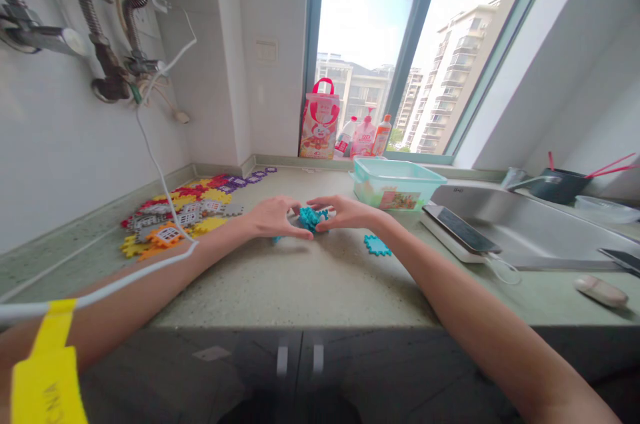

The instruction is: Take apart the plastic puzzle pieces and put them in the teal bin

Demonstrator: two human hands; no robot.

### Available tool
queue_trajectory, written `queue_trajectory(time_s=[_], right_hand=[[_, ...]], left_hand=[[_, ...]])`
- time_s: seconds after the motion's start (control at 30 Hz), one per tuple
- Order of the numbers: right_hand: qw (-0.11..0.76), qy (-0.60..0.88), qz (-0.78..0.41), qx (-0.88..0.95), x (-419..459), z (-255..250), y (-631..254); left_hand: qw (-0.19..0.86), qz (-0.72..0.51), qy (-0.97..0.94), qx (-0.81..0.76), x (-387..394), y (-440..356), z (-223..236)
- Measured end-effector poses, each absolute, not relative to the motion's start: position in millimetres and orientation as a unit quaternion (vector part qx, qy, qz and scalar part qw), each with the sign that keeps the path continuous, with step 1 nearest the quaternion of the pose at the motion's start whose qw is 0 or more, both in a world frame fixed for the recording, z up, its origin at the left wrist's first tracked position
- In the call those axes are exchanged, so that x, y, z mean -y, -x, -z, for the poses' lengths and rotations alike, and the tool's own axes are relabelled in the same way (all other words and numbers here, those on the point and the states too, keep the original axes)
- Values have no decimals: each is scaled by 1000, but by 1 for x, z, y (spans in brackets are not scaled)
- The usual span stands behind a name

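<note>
Cupping evenly from both sides best steadied the teal, notched plastic pieces (309, 218); left hand (274, 216) curved open, right hand (346, 213) unclear in grip.

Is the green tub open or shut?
Open: the tub has no lid on top, and you can see inside over its rim.

Teal toothed pieces (310, 218), bunched in an uneven clump, over the pale counter (320, 291)
</note>
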State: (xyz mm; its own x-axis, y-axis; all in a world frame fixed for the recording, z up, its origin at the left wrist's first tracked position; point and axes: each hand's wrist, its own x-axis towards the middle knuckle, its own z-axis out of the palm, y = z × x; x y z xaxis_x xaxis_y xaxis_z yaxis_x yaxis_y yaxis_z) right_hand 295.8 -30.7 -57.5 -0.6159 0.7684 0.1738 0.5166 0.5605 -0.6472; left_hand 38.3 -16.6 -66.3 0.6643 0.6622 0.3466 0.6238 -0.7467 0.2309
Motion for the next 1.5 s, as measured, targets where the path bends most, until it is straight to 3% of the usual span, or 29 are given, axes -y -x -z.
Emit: queue_trajectory(time_s=[0.13,0.33,0.6,0.73,1.07,1.17,1.27,1.4,1.5], right_hand=[[233,359,-266,864,28,63,-292],[265,362,-309,839,24,72,-290],[202,465,-291,811,31,38,-314],[119,566,-234,781,54,12,-357],[107,519,-117,840,125,32,-381],[151,469,-147,857,107,12,-356],[258,369,-258,855,76,8,-331],[432,331,-300,783,47,41,-308],[442,341,-297,775,45,69,-304]], left_hand=[[52,-208,-919,-331,15,-42,72],[143,-232,-898,-347,8,-36,72],[133,-294,-883,-340,9,-38,70],[134,-290,-886,-337,12,-41,70],[177,-264,-881,-351,12,-42,73],[190,-264,-880,-347,12,-41,73],[197,-252,-882,-345,12,-40,72],[208,-244,-884,-341,11,-39,73],[207,-243,-889,-329,10,-39,74]])
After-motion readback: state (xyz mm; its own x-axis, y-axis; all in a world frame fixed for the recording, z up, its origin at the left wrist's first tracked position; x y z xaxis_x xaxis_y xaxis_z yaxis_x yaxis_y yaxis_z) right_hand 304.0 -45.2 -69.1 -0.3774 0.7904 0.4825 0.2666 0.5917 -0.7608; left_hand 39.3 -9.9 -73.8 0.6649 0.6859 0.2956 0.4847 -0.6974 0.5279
